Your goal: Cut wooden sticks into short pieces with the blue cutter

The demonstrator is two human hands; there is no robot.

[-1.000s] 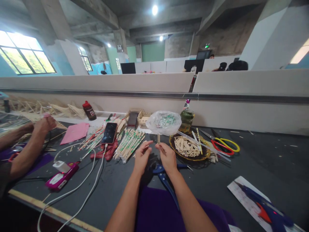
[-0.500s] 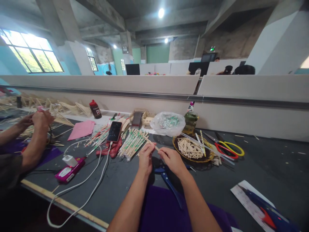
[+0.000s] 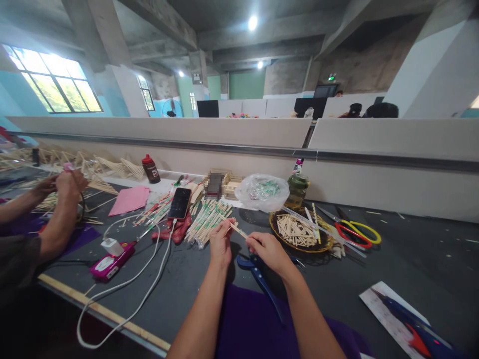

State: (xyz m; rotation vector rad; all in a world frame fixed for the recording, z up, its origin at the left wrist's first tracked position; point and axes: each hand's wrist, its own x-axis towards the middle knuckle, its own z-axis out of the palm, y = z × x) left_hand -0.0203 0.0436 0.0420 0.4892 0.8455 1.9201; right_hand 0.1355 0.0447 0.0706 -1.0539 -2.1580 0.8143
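A: Head view. Any change over the last second?

B: Yes. Wooden stick (image 3: 236, 230), upright between the fingertips a second ago, now tipped over, slanting from about 10 o'clock down to 4 o'clock. Probably being turned for inspection or lined up for the next working step.

A: Pose of the hands?

B: Left hand (image 3: 220, 244) closed on the stick's upper end, thumb and fingers pinching. Right hand (image 3: 270, 251) closed on the lower end, knuckles up, forearm coming in from 5 o'clock. Both held just above the counter (image 3: 411, 259).

A: Nearby?

B: Blue pliers (image 3: 258, 271) directly beneath the right hand. Bundle of sticks (image 3: 205, 219) at 11 o'clock of the left hand. Yellow tray (image 3: 322, 245) of short sticks at 2 o'clock. Another person's hands (image 3: 63, 184) far off at 9 o'clock, busy with sticks.
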